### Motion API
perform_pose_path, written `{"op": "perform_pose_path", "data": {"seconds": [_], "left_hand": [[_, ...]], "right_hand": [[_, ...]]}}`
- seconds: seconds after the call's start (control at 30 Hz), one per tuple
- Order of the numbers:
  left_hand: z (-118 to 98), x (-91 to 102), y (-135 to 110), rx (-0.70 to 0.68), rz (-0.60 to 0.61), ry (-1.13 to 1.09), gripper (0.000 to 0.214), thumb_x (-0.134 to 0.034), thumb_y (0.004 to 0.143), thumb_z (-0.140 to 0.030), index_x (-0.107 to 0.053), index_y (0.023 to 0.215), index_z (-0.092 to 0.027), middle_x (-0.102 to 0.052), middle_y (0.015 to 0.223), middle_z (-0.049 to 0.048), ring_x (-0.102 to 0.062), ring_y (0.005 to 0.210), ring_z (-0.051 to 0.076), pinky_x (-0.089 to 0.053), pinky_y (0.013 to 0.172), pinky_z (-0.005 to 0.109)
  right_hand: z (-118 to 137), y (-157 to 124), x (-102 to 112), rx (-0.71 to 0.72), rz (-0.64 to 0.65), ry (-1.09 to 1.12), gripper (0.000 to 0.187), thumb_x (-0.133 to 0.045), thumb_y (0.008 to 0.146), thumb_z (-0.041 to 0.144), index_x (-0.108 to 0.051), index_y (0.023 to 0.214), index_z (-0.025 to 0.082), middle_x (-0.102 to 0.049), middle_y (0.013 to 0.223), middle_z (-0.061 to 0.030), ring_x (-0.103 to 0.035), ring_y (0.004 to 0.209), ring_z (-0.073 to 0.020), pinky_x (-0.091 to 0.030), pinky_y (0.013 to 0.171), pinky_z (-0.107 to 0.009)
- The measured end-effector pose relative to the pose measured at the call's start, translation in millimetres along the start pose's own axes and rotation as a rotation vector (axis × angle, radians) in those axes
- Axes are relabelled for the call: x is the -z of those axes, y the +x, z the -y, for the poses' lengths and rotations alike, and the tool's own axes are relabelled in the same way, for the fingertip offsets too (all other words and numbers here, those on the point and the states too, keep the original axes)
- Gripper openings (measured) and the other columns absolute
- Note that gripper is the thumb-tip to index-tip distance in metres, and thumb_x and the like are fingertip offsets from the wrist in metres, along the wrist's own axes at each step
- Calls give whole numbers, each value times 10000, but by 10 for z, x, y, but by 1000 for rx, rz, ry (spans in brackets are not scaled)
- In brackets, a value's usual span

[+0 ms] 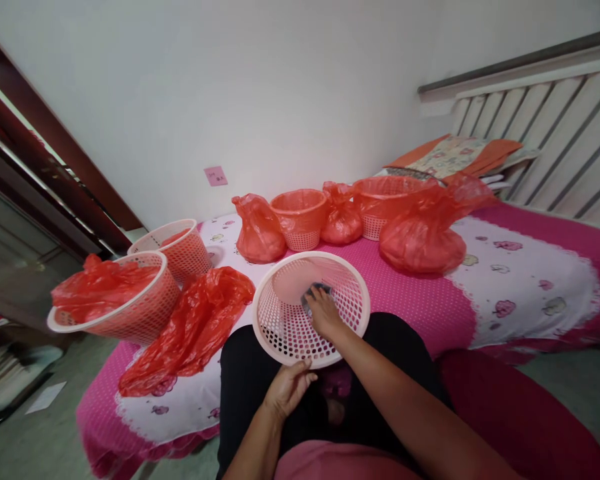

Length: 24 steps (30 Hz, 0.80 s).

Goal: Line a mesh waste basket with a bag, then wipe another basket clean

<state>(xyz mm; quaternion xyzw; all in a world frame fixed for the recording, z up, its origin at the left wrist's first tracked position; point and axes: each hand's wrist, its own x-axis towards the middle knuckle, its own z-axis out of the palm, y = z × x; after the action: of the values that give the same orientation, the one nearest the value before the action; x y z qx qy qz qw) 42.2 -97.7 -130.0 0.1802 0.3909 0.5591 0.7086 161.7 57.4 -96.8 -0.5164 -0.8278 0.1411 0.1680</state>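
A pink perforated plastic basket lies tilted on my lap, its mouth facing me. My left hand grips its near rim from below, fingers curled on the edge. My right hand reaches inside the basket and presses a small dark cloth against its inner wall, fingers closed on it. A loose red plastic bag lies on the bed just left of the basket.
Two pink baskets with red bags stand at the left of the pink bed. Further back sit knotted red bags, a lined basket and another basket. A slatted headboard is on the right, a shelf on the left.
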Motion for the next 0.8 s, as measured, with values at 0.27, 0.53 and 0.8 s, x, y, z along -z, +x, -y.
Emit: {"op": "perform_pose_path", "data": {"seconds": [0.27,0.53,0.8], "left_hand": [[5,74,14,136,153,26,154,-781,816,-211,-671,842,-107,-783,1061,224,-733,1099,423,-461,1067,589],[-5,38,-1,132,192,22,151,-734,832,-166,-605,759,-141,-806,938,185,-734,1106,419,-318,1185,638],[-8,39,-1,127,204,14,187,-767,813,-183,-608,722,-144,-812,950,166,-721,1126,432,-314,1195,648]], "right_hand": [[-82,-6,-165,-35,98,-33,763,-629,775,59,-479,1516,166,-383,1646,-165,-404,1471,-354,-255,1212,-485],[-155,11,-120,48,81,45,558,-515,818,40,-598,1365,116,-661,1380,-177,-640,1239,-279,-411,1096,-374],[-149,-73,-79,37,53,151,475,-486,863,83,-646,1303,158,-732,1268,-152,-689,1170,-298,-456,1058,-407]]}}
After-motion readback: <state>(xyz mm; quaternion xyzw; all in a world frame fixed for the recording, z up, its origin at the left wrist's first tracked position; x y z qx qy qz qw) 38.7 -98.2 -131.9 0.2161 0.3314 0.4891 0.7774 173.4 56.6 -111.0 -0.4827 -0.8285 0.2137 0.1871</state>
